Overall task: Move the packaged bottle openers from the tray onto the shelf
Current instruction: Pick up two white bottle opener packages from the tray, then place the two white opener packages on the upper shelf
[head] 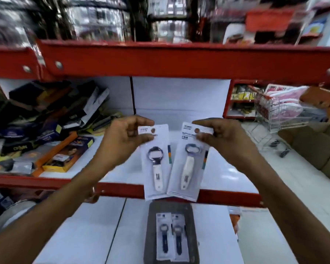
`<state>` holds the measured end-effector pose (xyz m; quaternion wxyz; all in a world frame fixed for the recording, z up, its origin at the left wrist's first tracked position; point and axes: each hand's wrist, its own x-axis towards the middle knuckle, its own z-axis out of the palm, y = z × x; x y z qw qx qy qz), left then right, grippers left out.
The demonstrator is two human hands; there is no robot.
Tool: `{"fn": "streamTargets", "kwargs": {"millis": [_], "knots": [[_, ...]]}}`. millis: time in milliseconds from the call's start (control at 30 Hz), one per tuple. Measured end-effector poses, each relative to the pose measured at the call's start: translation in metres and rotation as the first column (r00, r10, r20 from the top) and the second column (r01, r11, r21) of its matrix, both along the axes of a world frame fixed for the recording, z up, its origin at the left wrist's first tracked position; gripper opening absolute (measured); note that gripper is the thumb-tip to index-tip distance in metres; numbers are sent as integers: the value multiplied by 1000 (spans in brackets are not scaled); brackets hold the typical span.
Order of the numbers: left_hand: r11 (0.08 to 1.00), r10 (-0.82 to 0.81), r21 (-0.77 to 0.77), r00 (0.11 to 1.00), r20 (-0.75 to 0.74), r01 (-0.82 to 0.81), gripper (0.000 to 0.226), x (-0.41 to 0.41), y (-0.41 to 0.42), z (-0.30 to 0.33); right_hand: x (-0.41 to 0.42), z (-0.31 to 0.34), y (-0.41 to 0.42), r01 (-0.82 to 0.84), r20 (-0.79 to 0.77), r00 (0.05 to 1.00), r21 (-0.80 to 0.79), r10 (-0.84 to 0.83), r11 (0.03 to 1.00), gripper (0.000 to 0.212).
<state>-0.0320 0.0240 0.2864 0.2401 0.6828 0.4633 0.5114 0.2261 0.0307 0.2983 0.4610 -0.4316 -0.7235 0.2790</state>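
Observation:
My left hand (pixel 122 138) pinches the top of a packaged bottle opener with a white handle (pixel 156 168). My right hand (pixel 219 136) pinches the top of a second white-handled packaged bottle opener (pixel 187 168). Both cards hang side by side in front of the white shelf (pixel 179 111) with its red front edge (pixel 122 189). Below, on the lower shelf, a dark grey tray (pixel 188 210) holds two packaged bottle openers with dark handles (pixel 170 237).
Jumbled boxes (pixel 46 130) fill the left part of the shelf. A red upper shelf beam (pixel 179 60) runs overhead. A small wire shopping cart (pixel 282 113) and cardboard boxes (pixel 316 149) stand on the floor at the right.

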Motion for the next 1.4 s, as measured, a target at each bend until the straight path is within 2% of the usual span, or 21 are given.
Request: {"fn": "streamTargets", "kwargs": {"millis": [67,200,300,367,467,567,633,800,1167,1300,1400], "knots": [[995,-28,-95,998,56,33,26,-6,46,-3,-5,-8,45,-33,18,999,-66,34,997,22],[985,-3,-170,994,-107,-15,18,-12,106,-37,-19,-45,109,-44,163,984,-194,77,980,21],[965,30,-249,979,-199,-80,29,-11,118,-68,-25,-74,125,31,238,971,-217,22,976,27],[968,57,-210,939,-340,-134,38,-10,115,-82,-27,-87,119,101,311,950,-200,-34,975,34],[983,-1,-158,862,-507,-92,46,-6,98,-85,-29,-101,103,99,420,907,-170,-19,980,29],[965,-142,-261,785,-603,-26,50,-4,83,-85,-32,-114,89,75,504,864,-111,-9,991,21],[944,-210,-329,763,-612,-3,48,-4,78,-87,-31,-123,85,108,522,851,-75,-53,991,21],[946,-199,-324,765,-612,-13,49,-3,70,-89,-34,-131,73,111,605,793,-27,-72,994,29],[946,-200,-323,746,-635,-21,51,-3,57,-89,-35,-126,57,108,603,798,-134,-5,985,37],[994,-30,-103,856,-516,-28,38,-1,28,-91,-30,-111,24,118,515,850,17,-110,993,37],[996,67,89,888,-455,-30,25,4,-10,-99,-27,-101,-17,144,413,893,109,-177,984,32]]}}
